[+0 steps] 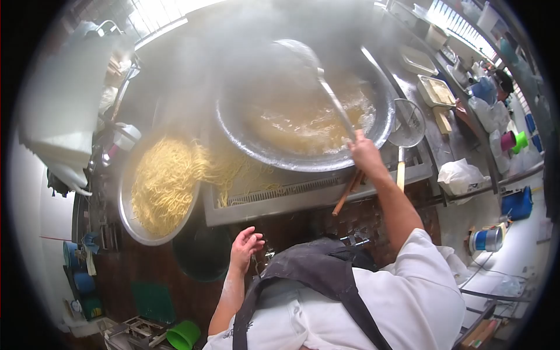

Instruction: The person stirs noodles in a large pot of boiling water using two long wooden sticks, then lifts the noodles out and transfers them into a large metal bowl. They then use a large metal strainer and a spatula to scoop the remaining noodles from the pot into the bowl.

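Our right hand (pixel 366 155), center-right, arm extended, grips the long metal-handled ladle (pixel 333 97); our left hand (pixel 247 249), lower center, hangs half-curled, palm up, holding nothing.

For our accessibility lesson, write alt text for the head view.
A right hand holds a long-handled utensil over a steaming pan of bubbling liquid; the left hand is empty, near a bowl heaped with yellow noodles.
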### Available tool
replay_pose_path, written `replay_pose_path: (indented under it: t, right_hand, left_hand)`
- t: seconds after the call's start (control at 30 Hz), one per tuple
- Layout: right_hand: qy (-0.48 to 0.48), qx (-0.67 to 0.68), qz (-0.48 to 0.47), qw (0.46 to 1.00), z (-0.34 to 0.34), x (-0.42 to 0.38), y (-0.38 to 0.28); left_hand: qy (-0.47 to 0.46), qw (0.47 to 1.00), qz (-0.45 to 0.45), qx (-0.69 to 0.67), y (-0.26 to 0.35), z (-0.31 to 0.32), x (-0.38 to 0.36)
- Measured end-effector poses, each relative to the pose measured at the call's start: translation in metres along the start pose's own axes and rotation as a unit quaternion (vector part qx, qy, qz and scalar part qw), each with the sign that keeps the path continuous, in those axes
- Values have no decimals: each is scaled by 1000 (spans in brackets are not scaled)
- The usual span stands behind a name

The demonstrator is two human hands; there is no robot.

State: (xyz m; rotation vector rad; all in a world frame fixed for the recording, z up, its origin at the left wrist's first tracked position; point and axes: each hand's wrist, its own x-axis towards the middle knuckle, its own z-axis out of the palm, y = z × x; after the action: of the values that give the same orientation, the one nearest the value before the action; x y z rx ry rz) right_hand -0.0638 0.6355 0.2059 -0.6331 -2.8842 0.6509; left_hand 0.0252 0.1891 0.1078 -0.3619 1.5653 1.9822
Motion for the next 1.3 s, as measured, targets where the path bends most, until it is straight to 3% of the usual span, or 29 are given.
replay_pose_path:
  t: [0.17,0.3,0.43,0.5,0.57,0.63,0.73,0.83,0.97,1.0,1.03,1.23,1.3]
  right_hand:
    - [32,-112,88,989,-6,75,122]
    - [-28,-133,192,972,17,157,180]
    - [-22,11,208,978,54,233,163]
    - [-84,-44,150,984,100,276,149]
    - [-185,-52,123,974,102,287,95]
    - [-202,-17,145,968,111,293,61]
    - [-265,-36,80,960,105,273,14]
    - [-252,-6,9,968,148,251,17]
    - [-315,51,-2,948,159,179,3]
    - [-352,67,34,933,162,162,3]
    - [-372,138,42,917,162,142,5]
    - [-395,367,59,840,113,43,-27]
    - [-401,350,52,845,94,28,-45]
  left_hand:
    - [11,1000,-7,-18,6,21,29]
    - [45,999,-3,1,22,38,41]
    - [91,996,-22,6,19,45,33]
    - [113,993,-35,4,15,47,28]
    - [125,991,-45,2,9,49,21]
    - [130,990,-48,-8,3,51,17]
    - [131,990,-46,-26,-5,52,13]
    - [121,992,-41,-24,-4,52,21]
    - [105,994,-27,-19,2,52,28]
    - [101,994,-24,-19,4,51,31]
    - [95,995,-18,-18,6,50,33]
    - [50,998,-11,22,19,53,45]
    - [39,999,-8,28,27,58,50]
